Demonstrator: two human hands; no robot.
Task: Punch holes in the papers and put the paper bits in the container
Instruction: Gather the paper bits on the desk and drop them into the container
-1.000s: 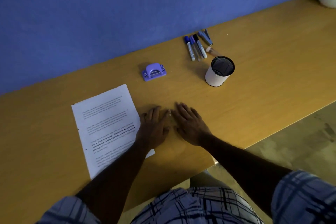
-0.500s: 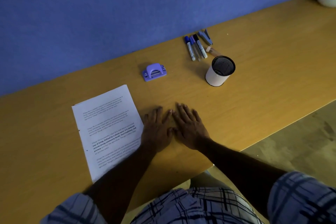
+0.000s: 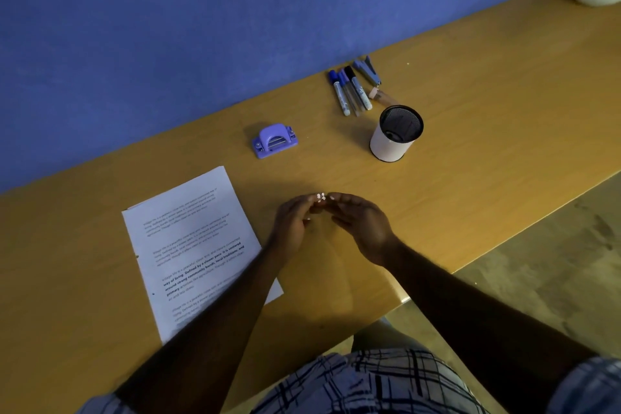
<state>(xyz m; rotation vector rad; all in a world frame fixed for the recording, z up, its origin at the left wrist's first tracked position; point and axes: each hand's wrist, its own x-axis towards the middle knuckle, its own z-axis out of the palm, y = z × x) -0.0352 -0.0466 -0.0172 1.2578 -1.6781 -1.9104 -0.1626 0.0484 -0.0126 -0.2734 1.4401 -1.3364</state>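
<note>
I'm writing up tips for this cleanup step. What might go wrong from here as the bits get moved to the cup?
1. The paper bits lie loose at the fingertips of the cupped left hand and right hand, so some may slip out.
2. The container stands well off to the right, so bits may drop on the way.
3. Its mouth is narrow, so bits could miss.

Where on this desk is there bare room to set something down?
Free: the wide stretch right of the white container toward the desk's far end, the gap between hole punch and container, and the strip left of the papers. Crowded: the markers by the wall, and the front middle where both hands gather paper bits.
</note>
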